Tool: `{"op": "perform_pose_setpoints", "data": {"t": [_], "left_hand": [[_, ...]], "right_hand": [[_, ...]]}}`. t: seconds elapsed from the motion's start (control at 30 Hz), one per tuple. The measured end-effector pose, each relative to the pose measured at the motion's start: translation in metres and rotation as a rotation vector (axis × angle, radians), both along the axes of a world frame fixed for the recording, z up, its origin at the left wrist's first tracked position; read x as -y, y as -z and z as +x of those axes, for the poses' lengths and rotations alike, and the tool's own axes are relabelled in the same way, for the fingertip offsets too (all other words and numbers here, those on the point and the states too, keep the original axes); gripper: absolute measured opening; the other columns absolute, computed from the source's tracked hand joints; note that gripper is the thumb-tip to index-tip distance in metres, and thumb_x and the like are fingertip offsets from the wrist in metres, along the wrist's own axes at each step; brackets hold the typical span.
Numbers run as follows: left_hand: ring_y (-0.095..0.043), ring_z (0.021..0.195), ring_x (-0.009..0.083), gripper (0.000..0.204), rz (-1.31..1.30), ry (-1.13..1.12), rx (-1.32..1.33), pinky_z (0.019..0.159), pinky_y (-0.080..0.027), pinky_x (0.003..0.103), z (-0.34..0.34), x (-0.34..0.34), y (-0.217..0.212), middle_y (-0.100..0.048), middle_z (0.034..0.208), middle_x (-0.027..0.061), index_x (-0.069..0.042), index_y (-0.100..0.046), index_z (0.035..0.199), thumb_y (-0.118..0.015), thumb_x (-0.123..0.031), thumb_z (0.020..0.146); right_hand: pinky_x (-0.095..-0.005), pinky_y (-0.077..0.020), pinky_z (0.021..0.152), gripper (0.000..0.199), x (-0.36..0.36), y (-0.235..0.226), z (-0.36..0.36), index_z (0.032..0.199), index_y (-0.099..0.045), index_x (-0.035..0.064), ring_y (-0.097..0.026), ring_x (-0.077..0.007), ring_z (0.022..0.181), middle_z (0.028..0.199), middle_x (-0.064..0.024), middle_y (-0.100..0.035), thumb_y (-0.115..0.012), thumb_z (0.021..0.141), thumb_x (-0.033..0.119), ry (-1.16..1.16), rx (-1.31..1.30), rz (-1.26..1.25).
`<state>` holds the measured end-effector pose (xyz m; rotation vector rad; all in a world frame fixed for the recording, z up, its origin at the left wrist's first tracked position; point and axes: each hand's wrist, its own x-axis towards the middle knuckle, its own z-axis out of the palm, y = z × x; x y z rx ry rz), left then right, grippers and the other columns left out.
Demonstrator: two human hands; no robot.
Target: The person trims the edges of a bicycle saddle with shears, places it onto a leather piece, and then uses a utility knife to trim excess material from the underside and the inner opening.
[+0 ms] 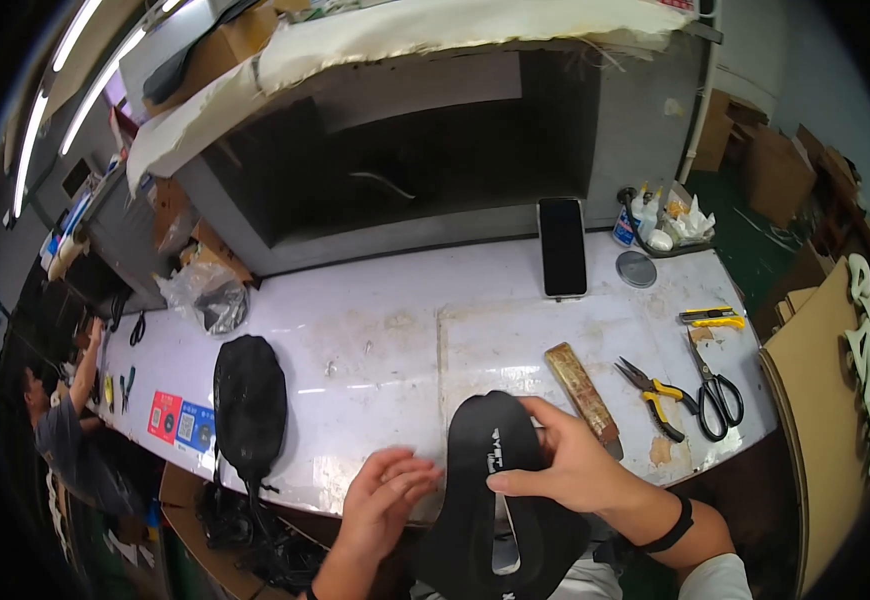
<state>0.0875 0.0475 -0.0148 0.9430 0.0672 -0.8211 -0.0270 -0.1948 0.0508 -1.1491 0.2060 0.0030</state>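
Observation:
A black bicycle saddle (467, 480) with white lettering and a long slot down its middle is held in front of me, its narrow end pointing away. My right hand (575, 460) grips the right edge near that end, thumb on the top face and fingers around the side. Just left of the saddle is my left hand (385, 497), empty, its fingers loosely bent and apart, slightly blurred. A worn brown block (583, 395) lies on the table beyond my right hand. Further left rests a black drawstring pouch (251, 400).
Right of the block are yellow-and-black pliers (660, 397), black scissors (715, 398) and a yellow utility knife (712, 317). A phone (563, 250) stands at the back near several bottles (638, 215). A cardboard box (187, 497) sits below the left edge. Another person (75, 440) works far left.

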Motion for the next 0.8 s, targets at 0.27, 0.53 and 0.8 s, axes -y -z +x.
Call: {"op": "perform_pose_setpoints", "data": {"t": [0.27,0.53,0.8], "left_hand": [[-0.053,0.134,0.0191,0.094,0.046,0.630,0.371,0.112,-0.044,0.036,0.029,0.060,-0.012,-0.054,0.145,0.0113,0.000,-0.034,0.157,-0.088,-0.009,0.080],[-0.067,0.110,0.0149,0.064,0.175,0.562,0.191,0.098,-0.055,0.032,0.029,0.066,-0.013,-0.070,0.120,0.0077,0.003,-0.053,0.139,-0.084,-0.004,0.085],[-0.066,0.107,0.0120,0.052,0.192,0.569,0.232,0.094,-0.055,0.029,0.031,0.067,-0.010,-0.070,0.117,0.0058,0.003,-0.057,0.133,-0.082,-0.007,0.089]], "right_hand": [[-0.0289,-0.0559,0.087,0.066,0.001,0.038,0.025,0.150,-0.043,-0.0008,-0.068,-0.0130,0.101,0.114,-0.0106,-0.070,-0.076,0.094,0.007,-0.112,-0.051,-0.203],[-0.0256,-0.0479,0.083,0.033,0.014,0.068,0.048,0.109,-0.074,-0.0051,-0.061,-0.0106,0.087,0.096,-0.0035,-0.068,-0.061,0.107,0.026,0.194,-0.029,-0.314],[-0.0260,-0.0466,0.075,0.026,0.014,0.057,0.078,0.094,-0.075,-0.0067,-0.059,-0.0099,0.083,0.093,-0.0042,-0.066,-0.077,0.097,0.019,0.071,-0.186,-0.104]]}}
